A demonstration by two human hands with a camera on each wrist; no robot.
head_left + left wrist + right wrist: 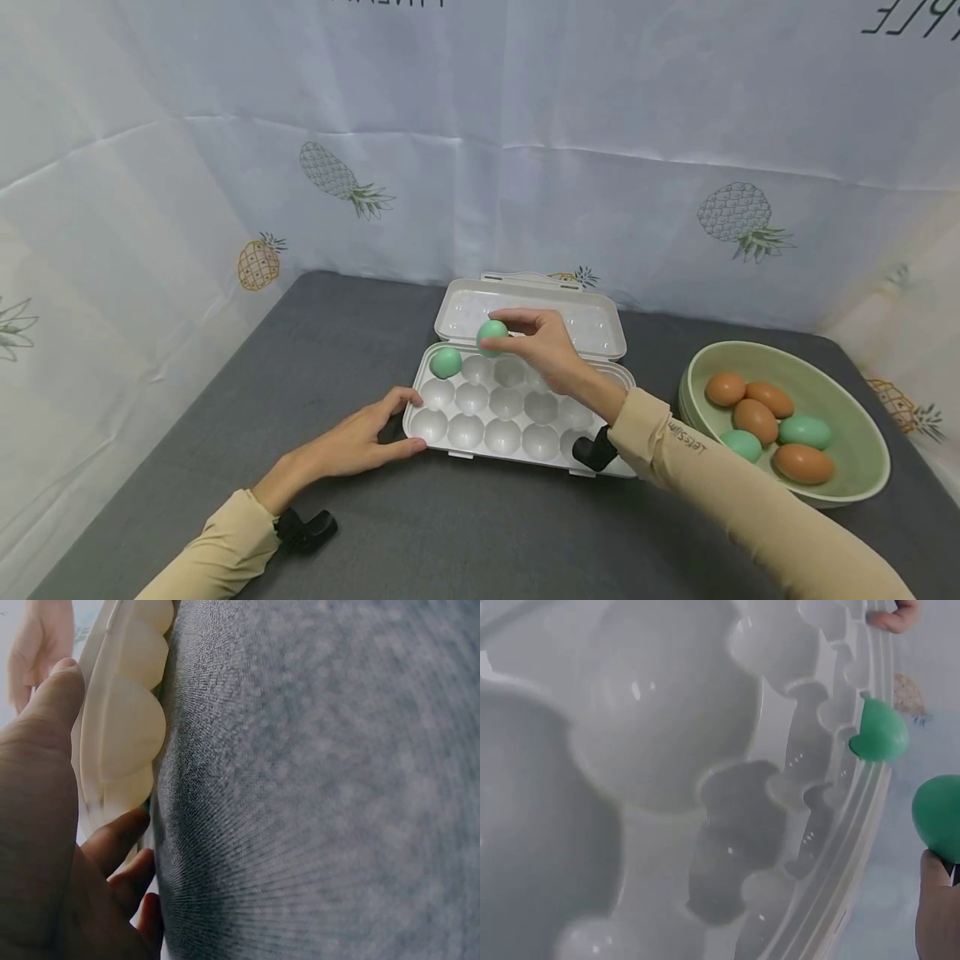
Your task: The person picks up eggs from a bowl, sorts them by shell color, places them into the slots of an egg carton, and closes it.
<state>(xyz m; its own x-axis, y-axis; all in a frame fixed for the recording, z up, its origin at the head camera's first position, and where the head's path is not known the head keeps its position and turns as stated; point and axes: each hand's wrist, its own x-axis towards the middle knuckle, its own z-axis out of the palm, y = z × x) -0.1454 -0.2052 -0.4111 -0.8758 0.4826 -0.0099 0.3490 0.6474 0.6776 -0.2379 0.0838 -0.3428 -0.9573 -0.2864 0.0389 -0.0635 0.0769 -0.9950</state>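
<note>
A white egg carton [466, 430] lies on the table with its lid [456, 315] folded back behind it. One green egg [446, 362] sits in the back left cup. My right hand [557, 354] pinches another green egg [492, 335] between thumb and fingers, just above the back row and right of the seated egg. In the right wrist view this held egg [937, 817] is clear of the cups. At the carton's left front corner, my left hand [352, 440] holds on, thumb at the front edge and fingers along the left end.
A pale green bowl [862, 454] with several brown and green eggs stands on the right of the dark grey table [360, 325]. Behind the table hangs a white curtain [570, 200] with printed pineapples. My right forearm crosses the carton's right side.
</note>
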